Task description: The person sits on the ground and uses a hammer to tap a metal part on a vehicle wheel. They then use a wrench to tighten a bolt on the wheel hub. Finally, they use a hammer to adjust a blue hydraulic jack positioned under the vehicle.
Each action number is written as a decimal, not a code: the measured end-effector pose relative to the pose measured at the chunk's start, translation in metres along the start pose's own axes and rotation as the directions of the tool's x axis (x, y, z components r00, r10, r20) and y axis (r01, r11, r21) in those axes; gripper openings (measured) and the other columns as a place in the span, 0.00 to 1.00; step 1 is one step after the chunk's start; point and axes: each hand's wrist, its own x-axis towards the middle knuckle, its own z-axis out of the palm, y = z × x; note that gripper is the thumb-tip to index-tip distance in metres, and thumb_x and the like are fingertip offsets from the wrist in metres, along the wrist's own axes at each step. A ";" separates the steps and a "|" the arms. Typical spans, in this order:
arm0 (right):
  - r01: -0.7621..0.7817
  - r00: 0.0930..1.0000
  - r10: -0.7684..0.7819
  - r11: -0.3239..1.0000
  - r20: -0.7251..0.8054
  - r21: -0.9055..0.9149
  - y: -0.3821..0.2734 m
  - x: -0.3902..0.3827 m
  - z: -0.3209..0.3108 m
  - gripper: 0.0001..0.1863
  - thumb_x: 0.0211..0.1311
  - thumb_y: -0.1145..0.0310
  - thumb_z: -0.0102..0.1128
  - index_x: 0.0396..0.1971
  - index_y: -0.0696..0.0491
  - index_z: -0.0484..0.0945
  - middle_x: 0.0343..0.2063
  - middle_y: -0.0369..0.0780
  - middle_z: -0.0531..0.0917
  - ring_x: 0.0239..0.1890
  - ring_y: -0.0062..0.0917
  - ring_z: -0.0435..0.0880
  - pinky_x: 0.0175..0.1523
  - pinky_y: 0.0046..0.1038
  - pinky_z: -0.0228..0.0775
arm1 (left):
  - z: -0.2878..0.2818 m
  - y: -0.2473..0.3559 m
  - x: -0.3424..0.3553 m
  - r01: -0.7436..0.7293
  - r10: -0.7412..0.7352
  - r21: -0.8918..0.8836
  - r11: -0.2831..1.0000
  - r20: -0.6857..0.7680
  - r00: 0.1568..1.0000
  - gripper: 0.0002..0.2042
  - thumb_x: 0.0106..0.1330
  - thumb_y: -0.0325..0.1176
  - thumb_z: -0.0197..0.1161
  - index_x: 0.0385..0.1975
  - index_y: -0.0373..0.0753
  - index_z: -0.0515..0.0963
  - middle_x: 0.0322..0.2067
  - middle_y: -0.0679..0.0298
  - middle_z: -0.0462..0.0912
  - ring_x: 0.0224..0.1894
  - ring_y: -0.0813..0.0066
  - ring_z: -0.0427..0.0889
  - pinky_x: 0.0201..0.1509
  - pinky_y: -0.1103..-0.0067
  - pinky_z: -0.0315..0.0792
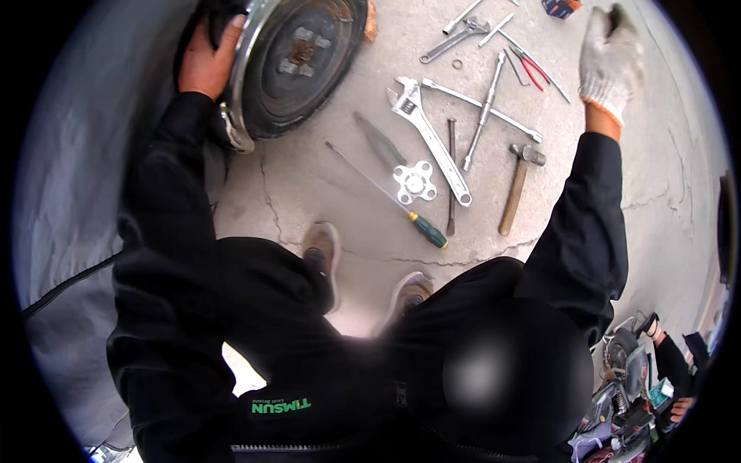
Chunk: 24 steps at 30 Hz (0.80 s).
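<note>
My left hand (210,58), bare, grips the dark edge beside a chrome rim (241,92) of a wheel (305,69) at the upper left; its fingertips are partly hidden. The wheel has a black tyre, a dark disc and a rusty brown centre. My right hand (614,65), in a white knitted glove, is stretched forward at the upper right, fingers extended and slightly blurred, with nothing visible in it. Nearest to it are red-handled pliers (532,71), a cross wrench (485,112) and a hammer (519,185), lying on the concrete.
Between my arms lie a large adjustable wrench (432,139), a smaller one (455,40), a metal bar (451,177), a green-handled screwdriver (426,229) and a star-shaped silver part (415,182). My shoes (320,255) stand close by. Another person's hand (681,409) and motorbike parts (621,386) show lower right.
</note>
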 end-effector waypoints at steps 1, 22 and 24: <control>-0.017 0.981 -0.004 0.994 0.194 0.109 -0.012 -0.027 0.029 0.28 0.66 0.48 0.49 0.50 0.58 0.78 0.48 0.53 0.81 0.50 0.42 0.82 0.54 0.40 0.73 | 0.004 0.011 0.001 -0.032 0.032 0.017 0.999 0.013 0.999 0.44 0.65 0.64 0.53 0.64 0.24 0.62 0.63 0.38 0.66 0.68 0.51 0.64 0.69 0.72 0.57; -0.629 0.314 0.047 0.758 0.948 0.171 -0.071 -0.156 0.088 0.27 0.45 0.69 0.65 0.49 0.61 0.75 0.34 0.47 0.83 0.37 0.32 0.84 0.42 0.30 0.76 | -0.021 0.048 -0.005 0.057 -0.024 -0.164 0.985 0.200 0.980 0.32 0.69 0.41 0.58 0.66 0.25 0.59 0.65 0.43 0.63 0.69 0.51 0.61 0.71 0.68 0.53; -0.837 0.240 -0.096 0.484 0.966 0.256 -0.075 -0.130 0.074 0.23 0.52 0.66 0.64 0.48 0.59 0.76 0.31 0.40 0.83 0.31 0.24 0.82 0.37 0.26 0.75 | -0.020 0.052 -0.003 0.025 -0.002 -0.162 0.986 0.145 0.989 0.32 0.68 0.42 0.59 0.65 0.26 0.60 0.62 0.43 0.67 0.65 0.50 0.65 0.69 0.67 0.56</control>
